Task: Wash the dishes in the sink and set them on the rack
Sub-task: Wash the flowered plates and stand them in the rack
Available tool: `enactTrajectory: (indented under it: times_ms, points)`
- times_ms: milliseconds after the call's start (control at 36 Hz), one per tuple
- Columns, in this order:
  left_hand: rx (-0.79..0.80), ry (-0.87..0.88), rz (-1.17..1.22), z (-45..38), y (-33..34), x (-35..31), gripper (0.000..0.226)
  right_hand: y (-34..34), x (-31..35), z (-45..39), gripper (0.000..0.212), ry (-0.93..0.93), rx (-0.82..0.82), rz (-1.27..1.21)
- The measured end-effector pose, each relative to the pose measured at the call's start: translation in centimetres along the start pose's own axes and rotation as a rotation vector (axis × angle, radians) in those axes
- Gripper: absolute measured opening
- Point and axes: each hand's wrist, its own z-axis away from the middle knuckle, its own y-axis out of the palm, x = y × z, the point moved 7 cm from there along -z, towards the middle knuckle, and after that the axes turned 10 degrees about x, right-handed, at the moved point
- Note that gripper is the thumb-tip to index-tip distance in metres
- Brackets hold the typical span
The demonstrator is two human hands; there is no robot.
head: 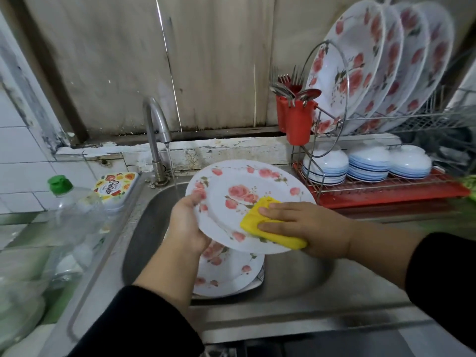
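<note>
My left hand (186,222) grips the left rim of a white plate with pink roses (239,191), held tilted over the steel sink (154,228). My right hand (304,225) presses a yellow sponge (260,222) flat on the plate's lower right part. Under the held plate, more rose plates (229,271) lie stacked in the sink. Water runs from the faucet (157,124) just left of the plate. The wire dish rack (386,186) stands at the right, with several rose plates (360,63) upright on top and upturned blue-striped bowls (368,163) below.
A red cutlery holder (298,122) with spoons and forks hangs on the rack's left end. A clear bottle with a green cap (69,215) and a soap tub (116,189) stand on the counter left of the sink. A wooden wall runs behind.
</note>
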Motion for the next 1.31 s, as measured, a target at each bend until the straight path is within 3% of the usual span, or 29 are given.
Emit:
enactTrajectory:
  times_ms: [56, 167, 250, 333, 417, 472, 528, 556, 639, 722, 833, 917, 1028, 1139, 1222, 1306]
  points:
    - [-0.067, 0.054, 0.005, 0.5, 1.0, 1.1, 0.027, 0.0, 1.4, -1.4, 0.078, 0.094, -0.021, -0.06]
    - [-0.014, 0.127, -0.092, 2.3, 3.9, 2.4, 0.026, 0.0, 2.9, -3.5, 0.08, 0.325, -0.099, -0.259]
    - [0.098, 0.106, -0.088, 2.6, 3.9, -0.3, 0.025, -1.5, 2.2, -1.9, 0.076, 0.181, -0.109, -0.268]
    - [0.055, 0.047, -0.061, 1.9, 1.7, -2.6, 0.038, -2.3, 1.0, 0.3, 0.076, 0.01, -0.026, -0.092]
    - [-0.058, 0.083, -0.072, 2.0, 1.7, -1.7, 0.034, -2.4, 1.8, 0.3, 0.074, 0.045, -0.077, -0.055]
    - [-0.117, 0.14, -0.114, 2.6, 3.1, 0.6, 0.022, -2.3, 2.8, -1.0, 0.071, 0.175, -0.132, -0.105]
    - [-0.104, 0.172, -0.225, 3.5, 4.9, 2.6, 0.02, -1.7, 2.6, -2.0, 0.073, 0.323, -0.083, -0.259]
    - [-0.069, 0.184, -0.243, 4.0, 5.8, 2.8, 0.022, -1.8, 2.8, -2.0, 0.074, 0.307, -0.089, -0.295]
    - [0.052, 0.147, -0.183, 4.0, 6.6, 0.6, 0.028, -3.3, 1.3, 0.4, 0.071, 0.128, -0.131, -0.253]
    - [-0.009, 0.1, -0.173, 3.4, 5.1, -1.8, 0.027, -4.4, -0.4, 3.2, 0.064, -0.038, -0.084, -0.043]
    - [-0.16, 0.152, -0.206, 3.7, 6.2, 1.3, 0.022, -4.1, 0.8, 2.2, 0.073, 0.088, -0.013, -0.099]
    - [-0.13, 0.192, -0.386, 5.2, 8.9, 3.9, 0.021, -3.5, 1.4, 1.1, 0.074, 0.272, 0.032, -0.283]
    - [-0.016, 0.181, -0.244, 5.5, 8.6, 1.1, 0.032, -4.9, 0.8, 2.8, 0.073, 0.067, -0.023, -0.269]
    - [-0.176, 0.193, -0.133, 5.5, 5.8, -1.1, 0.023, -4.9, -0.6, 4.8, 0.078, -0.073, -0.036, -0.037]
    - [-0.331, 0.248, -0.295, 6.1, 7.0, 1.2, 0.023, -4.0, 0.8, 3.2, 0.078, 0.059, 0.0, -0.131]
    - [-0.278, 0.295, -0.463, 6.8, 9.4, 4.0, 0.022, -3.4, 1.6, 2.1, 0.075, 0.209, -0.02, -0.327]
